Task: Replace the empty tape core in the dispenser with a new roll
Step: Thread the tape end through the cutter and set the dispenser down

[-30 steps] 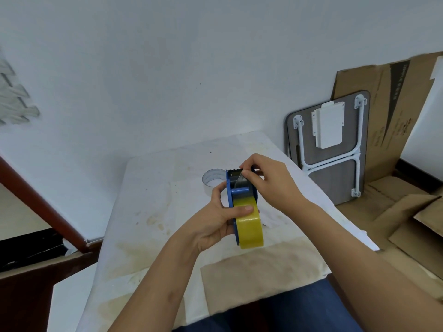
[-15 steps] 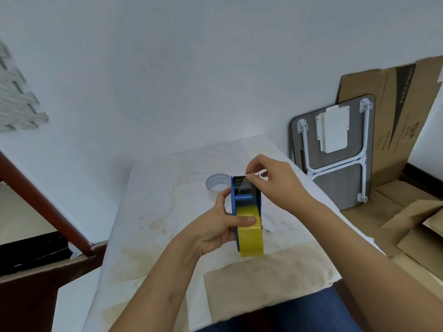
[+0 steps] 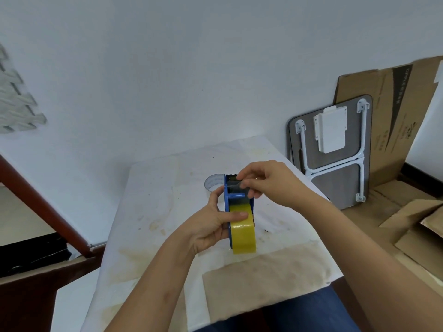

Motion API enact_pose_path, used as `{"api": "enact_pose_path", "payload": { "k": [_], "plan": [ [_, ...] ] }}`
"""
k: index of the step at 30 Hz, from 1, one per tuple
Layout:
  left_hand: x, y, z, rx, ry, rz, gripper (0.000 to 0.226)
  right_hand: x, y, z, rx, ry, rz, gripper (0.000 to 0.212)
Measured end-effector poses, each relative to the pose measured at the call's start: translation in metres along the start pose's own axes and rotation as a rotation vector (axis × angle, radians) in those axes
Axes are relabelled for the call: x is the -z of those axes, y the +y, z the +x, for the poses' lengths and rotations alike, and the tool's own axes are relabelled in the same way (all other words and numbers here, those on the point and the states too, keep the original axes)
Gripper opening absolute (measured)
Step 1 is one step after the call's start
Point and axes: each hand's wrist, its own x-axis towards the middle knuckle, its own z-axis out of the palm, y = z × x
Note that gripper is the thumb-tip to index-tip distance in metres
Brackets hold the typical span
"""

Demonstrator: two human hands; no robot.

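A blue tape dispenser [image 3: 236, 195] is held above the table with a yellow-brown tape roll [image 3: 242, 232] seated in it. My left hand [image 3: 211, 224] grips the dispenser from the left, thumb pressed on the roll. My right hand [image 3: 266, 182] pinches the clear free end of the tape [image 3: 236, 185] near the toothed cutter at the dispenser's far end. The empty clear tape core [image 3: 213, 182] stands on the table just behind the dispenser, partly hidden by it.
The table [image 3: 155, 212] wears a stained white cover with a brown paper patch [image 3: 263, 276] at the near edge. A folded small table [image 3: 335, 149] and flattened cardboard [image 3: 393, 116] lean on the wall at right. A dark wooden frame [image 3: 43, 212] is at left.
My right hand lifted the tape end up off the dispenser, then brought it back down toward the cutter. My left hand kept its grip on the dispenser.
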Motion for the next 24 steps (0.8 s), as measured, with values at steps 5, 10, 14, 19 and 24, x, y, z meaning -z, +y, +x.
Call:
{"api": "enact_pose_path", "payload": {
  "k": [5,10,14,19,24],
  "plan": [
    [-0.001,0.0,-0.004,-0.024,-0.002,0.019,0.092,0.002,-0.011,-0.003,0.004,-0.058,-0.176,0.025],
    [-0.002,0.002,-0.005,-0.044,0.015,0.048,0.093,-0.005,-0.02,0.0,0.087,0.004,-0.447,0.015],
    [0.0,0.002,-0.008,-0.04,0.016,0.084,0.094,-0.006,-0.016,0.002,0.199,0.07,-0.538,0.014],
    [-0.001,-0.002,-0.008,-0.034,0.022,0.13,0.096,-0.009,-0.009,0.003,0.199,0.07,-0.464,0.014],
    [-0.001,-0.01,-0.007,-0.02,-0.005,0.12,0.092,-0.011,-0.002,0.003,0.173,0.082,-0.442,0.013]
  ]
}}
